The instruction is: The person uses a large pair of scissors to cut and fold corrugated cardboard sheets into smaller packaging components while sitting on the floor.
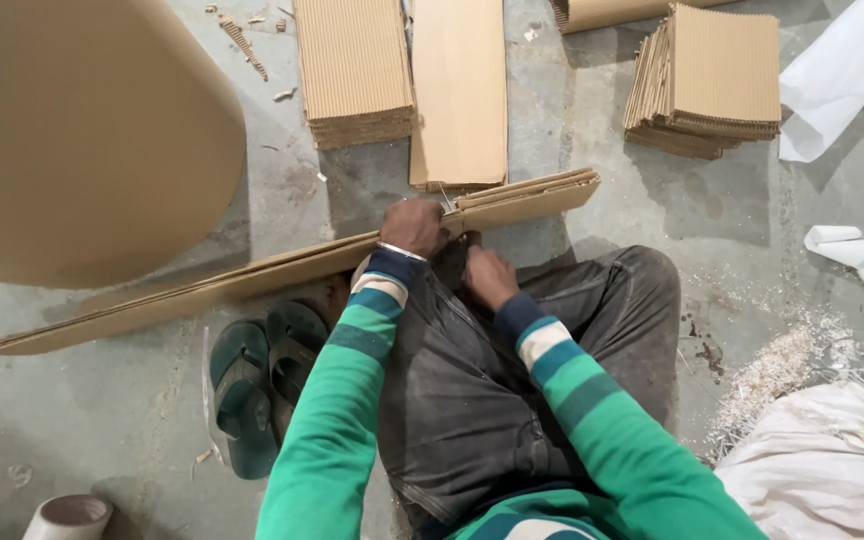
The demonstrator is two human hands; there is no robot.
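Observation:
A long stack of flat cardboard sheets (pixel 252 280) lies edge-on across my lap, running from lower left to upper right. My left hand (pixel 414 226) is closed over its top edge near the middle. My right hand (pixel 487 274) sits just below the stack, fingers curled against it; what it holds is hidden. A thin string or strap shows beside my left hand. I sit cross-legged on the concrete floor in dark trousers and green striped sleeves.
Stacks of corrugated sheets (pixel 355 70) (pixel 709 80) and a plain board (pixel 460 90) lie ahead. A large cardboard roll (pixel 82 130) fills the upper left. Green sandals (pixel 262 385) rest by my left knee. White sacks (pixel 822 470) and paper scraps (pixel 857 260) lie at right.

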